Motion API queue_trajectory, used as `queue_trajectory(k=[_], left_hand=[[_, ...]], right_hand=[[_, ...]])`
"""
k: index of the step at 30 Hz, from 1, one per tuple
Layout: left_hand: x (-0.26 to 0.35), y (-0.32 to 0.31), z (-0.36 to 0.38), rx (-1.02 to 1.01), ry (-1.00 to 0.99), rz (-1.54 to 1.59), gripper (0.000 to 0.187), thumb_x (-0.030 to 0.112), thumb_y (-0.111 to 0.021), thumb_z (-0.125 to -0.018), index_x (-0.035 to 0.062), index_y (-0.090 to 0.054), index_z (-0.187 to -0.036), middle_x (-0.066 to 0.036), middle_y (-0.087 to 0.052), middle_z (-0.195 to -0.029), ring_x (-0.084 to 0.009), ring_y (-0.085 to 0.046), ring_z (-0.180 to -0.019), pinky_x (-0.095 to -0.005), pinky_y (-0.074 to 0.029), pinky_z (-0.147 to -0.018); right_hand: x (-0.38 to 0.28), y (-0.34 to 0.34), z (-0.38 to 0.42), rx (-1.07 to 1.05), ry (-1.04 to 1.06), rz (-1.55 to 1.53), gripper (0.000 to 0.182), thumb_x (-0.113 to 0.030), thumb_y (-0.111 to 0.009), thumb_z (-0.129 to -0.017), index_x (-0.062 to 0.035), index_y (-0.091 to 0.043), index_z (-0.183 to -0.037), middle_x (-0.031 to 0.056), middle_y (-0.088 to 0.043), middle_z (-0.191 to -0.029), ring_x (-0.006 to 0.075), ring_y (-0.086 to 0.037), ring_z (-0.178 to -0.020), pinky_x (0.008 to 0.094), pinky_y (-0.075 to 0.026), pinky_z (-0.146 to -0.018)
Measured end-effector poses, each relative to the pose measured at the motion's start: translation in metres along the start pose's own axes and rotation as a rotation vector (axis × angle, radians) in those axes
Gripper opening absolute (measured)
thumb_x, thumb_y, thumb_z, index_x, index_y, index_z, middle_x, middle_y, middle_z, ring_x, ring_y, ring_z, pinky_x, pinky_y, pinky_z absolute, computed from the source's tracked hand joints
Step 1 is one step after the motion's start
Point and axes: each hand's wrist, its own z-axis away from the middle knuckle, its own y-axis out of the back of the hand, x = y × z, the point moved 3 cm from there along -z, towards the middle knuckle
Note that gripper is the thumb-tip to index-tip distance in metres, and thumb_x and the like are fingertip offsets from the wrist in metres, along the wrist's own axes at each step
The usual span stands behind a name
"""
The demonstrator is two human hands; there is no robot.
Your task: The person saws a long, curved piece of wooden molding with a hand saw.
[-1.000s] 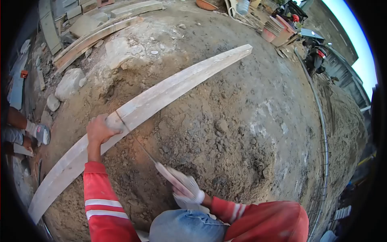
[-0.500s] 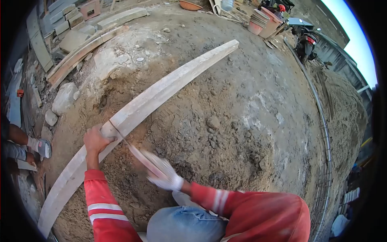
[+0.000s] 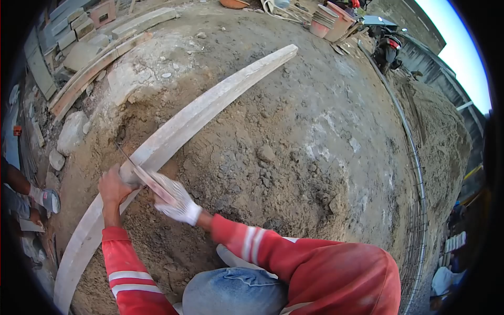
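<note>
A long pale wooden beam (image 3: 210,107) runs diagonally over the dirt, looking curved through the wide lens. My bare left hand (image 3: 112,190) grips it left of centre, thumb over the top face. In a white glove, my right hand (image 3: 178,203) is closed around the reddish handle of a handsaw (image 3: 151,184). The saw's thin blade, seen nearly edge-on, lies across the beam just beyond my left hand, its tip sticking out past the far side. How deep the blade sits in the wood cannot be made out.
Rough dirt (image 3: 273,184) with loose clods surrounds the beam. Another person's shoe (image 3: 51,200) is at the left edge, near stones (image 3: 73,132) and boards. Stacked buckets (image 3: 323,22) stand at the back. Along the right lies a long metal bar (image 3: 412,139).
My right hand has pushed the handsaw forward and left across the beam, so more blade shows past the far side. My left hand keeps its hold; the whole view has shifted slightly.
</note>
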Motion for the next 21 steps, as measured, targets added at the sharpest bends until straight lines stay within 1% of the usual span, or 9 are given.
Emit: queue_trajectory(k=[2, 4, 6, 8, 9, 12, 16, 19, 21], left_hand=[[-0.006, 0.0, 0.002, -0.001, -0.004, 0.02, 0.081, 0.048, -0.096, -0.054, 0.0057, -0.073, -0.118, -0.02, -0.075, -0.11, -0.0414, -0.069, -0.107, -0.0501, -0.054, -0.095], [-0.004, 0.005, -0.014, 0.025, -0.014, 0.046, 0.083, 0.048, -0.097, -0.052, 0.0052, -0.072, -0.119, -0.02, -0.075, -0.11, -0.0415, -0.07, -0.105, -0.0497, -0.054, -0.095], [-0.002, 0.009, -0.025, -0.19, 0.024, 0.075, 0.088, 0.048, -0.098, -0.049, 0.0046, -0.072, -0.121, -0.021, -0.075, -0.111, -0.0409, -0.071, -0.103, -0.0485, -0.055, -0.095], [-0.016, 0.002, -0.037, -0.246, 0.037, 0.123, 0.087, 0.048, -0.098, -0.049, 0.0051, -0.072, -0.12, -0.021, -0.075, -0.112, -0.04, -0.071, -0.104, -0.048, -0.055, -0.096], [-0.02, -0.001, -0.045, -0.291, 0.05, 0.186, 0.087, 0.048, -0.098, -0.048, 0.0057, -0.073, -0.12, -0.021, -0.075, -0.112, -0.0391, -0.071, -0.106, -0.0476, -0.054, -0.096], [-0.025, -0.003, -0.046, -0.165, -0.034, 0.112, 0.087, 0.048, -0.098, -0.047, 0.0081, -0.073, -0.12, -0.021, -0.075, -0.114, -0.039, -0.071, -0.107, -0.0476, -0.054, -0.097], [-0.01, 0.007, -0.035, -0.116, -0.062, 0.028, 0.092, 0.05, -0.097, -0.049, 0.0063, -0.07, -0.125, -0.02, -0.074, -0.117, -0.0384, -0.07, -0.11, -0.0482, -0.054, -0.097], [-0.017, -0.002, -0.028, -0.091, -0.076, 0.033, 0.098, 0.051, -0.096, -0.051, 0.0107, -0.065, -0.135, -0.017, -0.072, -0.125, -0.0368, -0.068, -0.116, -0.0486, -0.053, -0.099], [-0.021, -0.011, -0.033, -0.076, -0.085, -0.004, 0.103, 0.052, -0.095, -0.053, 0.023, -0.06, -0.146, -0.011, -0.068, -0.136, -0.0346, -0.066, -0.122, -0.0489, -0.052, -0.102]], right_hand=[[-0.035, 0.032, 0.056, -0.068, -0.083, 0.095, 0.084, -0.007, -0.061, -0.082, -0.0058, -0.034, -0.162, 0.0275, -0.046, -0.154, 0.0434, -0.055, -0.133, 0.049, -0.048, -0.109], [-0.066, 0.079, 0.099, -0.199, -0.081, 0.014, 0.094, -0.005, -0.059, -0.079, -0.0082, -0.026, -0.167, 0.0259, -0.042, -0.159, 0.0424, -0.052, -0.138, 0.0478, -0.048, -0.11], [-0.069, 0.084, 0.103, -0.227, -0.102, 0.029, 0.095, -0.006, -0.06, -0.079, -0.0082, -0.024, -0.167, 0.0255, -0.042, -0.16, 0.0426, -0.052, -0.138, 0.0481, -0.049, -0.109], [-0.062, 0.072, 0.082, -0.258, -0.172, 0.035, 0.093, -0.012, -0.062, -0.081, -0.0069, -0.026, -0.166, 0.0256, -0.041, -0.159, 0.0444, -0.051, -0.138, 0.0495, -0.047, -0.11], [-0.034, 0.046, 0.063, -0.155, -0.092, 0.041, 0.091, -0.013, -0.063, -0.082, -0.0065, -0.027, -0.166, 0.0259, -0.042, -0.159, 0.0452, -0.05, -0.137, 0.0498, -0.046, -0.111], [0.023, -0.022, -0.005, -0.006, -0.013, 0.043, 0.086, -0.019, -0.066, -0.084, -0.0049, -0.033, -0.162, 0.0275, -0.042, -0.157, 0.0472, -0.049, -0.136, 0.0499, -0.044, -0.111], [0.009, -0.003, 0.009, 0.006, 0.054, 0.055, 0.081, -0.027, -0.064, -0.091, -0.0044, -0.033, -0.163, 0.0292, -0.041, -0.158, 0.0482, -0.048, -0.137, 0.0482, -0.042, -0.114], [-0.054, 0.061, 0.058, -0.218, -0.268, -0.216, 0.068, -0.022, -0.049, -0.1, -0.005, -0.034, -0.164, 0.0194, -0.039, -0.166, 0.0377, -0.044, -0.149, 0.0404, -0.036, -0.121], [-0.063, 0.083, 0.109, -0.291, -0.359, -0.268, 0.063, -0.019, -0.042, -0.103, -0.0031, -0.034, -0.164, 0.0154, -0.037, -0.169, 0.0328, -0.044, -0.151, 0.0398, -0.034, -0.123]])
